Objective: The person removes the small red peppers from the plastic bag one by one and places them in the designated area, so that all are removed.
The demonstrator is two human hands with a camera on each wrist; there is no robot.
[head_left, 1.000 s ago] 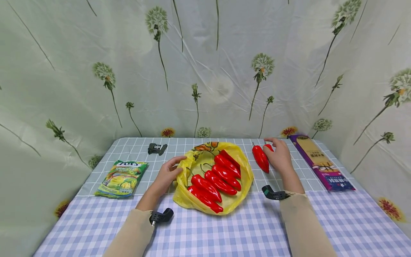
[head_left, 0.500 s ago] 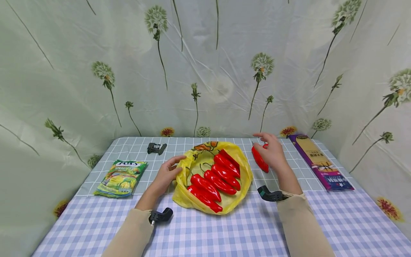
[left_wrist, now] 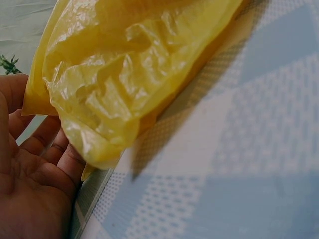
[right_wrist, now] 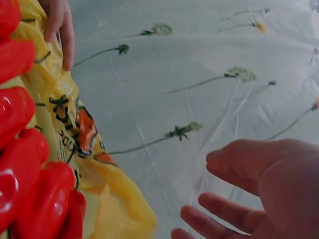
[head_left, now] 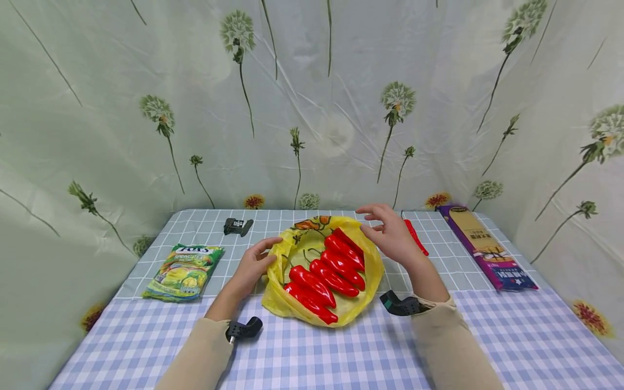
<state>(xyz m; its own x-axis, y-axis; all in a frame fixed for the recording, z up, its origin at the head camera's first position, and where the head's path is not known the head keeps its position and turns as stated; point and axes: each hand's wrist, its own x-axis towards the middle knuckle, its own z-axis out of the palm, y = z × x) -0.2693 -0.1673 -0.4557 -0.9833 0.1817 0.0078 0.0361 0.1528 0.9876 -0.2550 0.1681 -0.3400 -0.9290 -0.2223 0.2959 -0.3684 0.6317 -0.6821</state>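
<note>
At centre-left we see our left hand [head_left: 253, 265] gripping the edge of the yellow plastic bag [head_left: 287, 292] holding red peppers [head_left: 326, 268] mid-frame on the table [head_left: 341, 352]; right of it, our right hand [head_left: 392, 235] hovers with fingers released, empty.

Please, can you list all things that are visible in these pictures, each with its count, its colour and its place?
yellow plastic bag: one, yellow with an orange print, table centre, lying open.
red peppers in the bag: about six, red, lying on the open bag.
loose red pepper: one, red, on the table right of the bag, partly behind the right hand.
snack packet: one, green and yellow, left side of the table.
long box: one, purple and beige, right side.
small black object: one, far left of the table.
tablecloth: one, blue and white check.
left hand: holds the bag's left edge.
right hand: open, above the bag's right edge, empty.
</note>
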